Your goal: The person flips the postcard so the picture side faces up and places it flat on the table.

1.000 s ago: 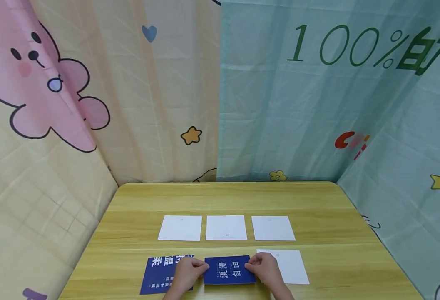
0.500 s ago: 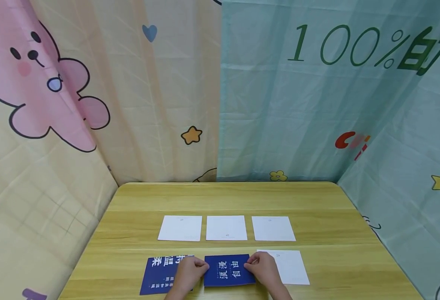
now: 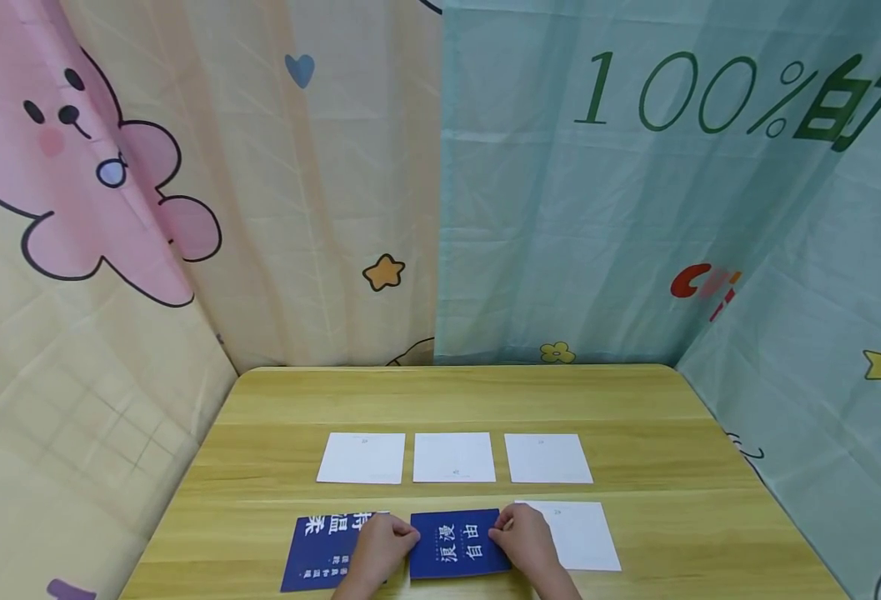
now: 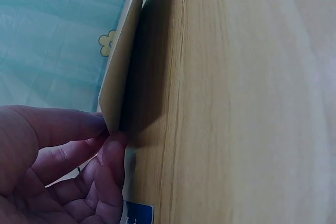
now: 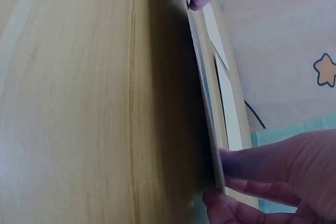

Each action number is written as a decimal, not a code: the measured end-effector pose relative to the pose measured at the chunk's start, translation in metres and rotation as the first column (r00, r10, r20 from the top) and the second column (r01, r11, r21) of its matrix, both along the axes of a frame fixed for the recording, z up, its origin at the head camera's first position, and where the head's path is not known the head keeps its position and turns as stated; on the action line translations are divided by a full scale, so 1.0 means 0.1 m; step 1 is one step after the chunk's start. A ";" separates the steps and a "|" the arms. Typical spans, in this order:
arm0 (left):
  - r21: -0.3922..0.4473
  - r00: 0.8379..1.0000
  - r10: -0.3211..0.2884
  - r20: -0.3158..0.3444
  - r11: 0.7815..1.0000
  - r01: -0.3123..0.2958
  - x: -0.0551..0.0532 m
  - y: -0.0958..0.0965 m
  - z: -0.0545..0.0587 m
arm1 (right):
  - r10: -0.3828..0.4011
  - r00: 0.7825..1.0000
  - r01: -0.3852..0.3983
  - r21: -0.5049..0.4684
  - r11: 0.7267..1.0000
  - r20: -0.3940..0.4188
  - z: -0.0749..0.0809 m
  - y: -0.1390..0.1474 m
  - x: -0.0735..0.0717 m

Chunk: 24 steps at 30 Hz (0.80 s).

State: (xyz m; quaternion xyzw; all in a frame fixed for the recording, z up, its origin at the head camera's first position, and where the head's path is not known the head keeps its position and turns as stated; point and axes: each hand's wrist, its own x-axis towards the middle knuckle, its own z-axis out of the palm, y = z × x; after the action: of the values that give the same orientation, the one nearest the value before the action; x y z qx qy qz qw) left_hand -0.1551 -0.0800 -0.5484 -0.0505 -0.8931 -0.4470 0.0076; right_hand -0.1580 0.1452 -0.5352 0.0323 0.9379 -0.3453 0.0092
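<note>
Both hands hold one dark blue card point(image 3: 460, 544) with large white characters, one hand at each side. My left hand point(image 3: 377, 550) pinches its left edge between thumb and fingers; in the left wrist view the card's edge point(image 4: 122, 72) stands off the table, with shadow beneath. My right hand point(image 3: 526, 542) pinches the right edge the same way, and the right wrist view shows the raised card edge point(image 5: 203, 93). Another blue printed card point(image 3: 312, 554) lies on the table, partly covered by my left hand. Behind my right hand lies a white card point(image 3: 586, 537).
Across the wooden table point(image 3: 455, 400) runs a back row: a left white card point(image 3: 361, 458), a middle white card point(image 3: 453, 458) and a right white card point(image 3: 548, 459). Printed curtains point(image 3: 320, 192) hang behind the table and at its sides.
The held blue card's near edge has come slightly closer to me, and its face shows a little taller. Both hands keep their pinch; the other cards lie as before.
</note>
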 end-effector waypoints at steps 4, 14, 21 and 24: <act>-0.003 1.000 -0.012 0.001 1.000 0.012 0.00 0.00 -0.01 | -0.023 0.999 0.022 0.035 0.999 0.030 0.00 -0.03 -0.01; 0.009 0.999 -0.033 0.002 0.999 0.033 0.00 0.00 -0.01 | -0.049 0.998 0.044 0.132 0.990 0.033 -0.01 -0.09 -0.01; 0.013 0.999 -0.042 0.014 0.999 0.042 0.01 0.00 0.00 | -0.060 0.998 0.059 0.126 0.990 0.006 -0.03 -0.10 0.00; 0.008 0.998 -0.048 0.033 0.999 0.048 0.02 0.01 0.02 | -0.064 0.998 0.063 0.113 0.992 0.003 -0.04 -0.10 0.00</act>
State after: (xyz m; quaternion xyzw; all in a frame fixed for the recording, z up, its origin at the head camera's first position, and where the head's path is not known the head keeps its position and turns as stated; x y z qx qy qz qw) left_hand -0.1532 -0.0792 -0.5465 -0.0646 -0.8899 -0.4512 -0.0177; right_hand -0.1579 0.1353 -0.5394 0.0636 0.9544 -0.2918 -0.0005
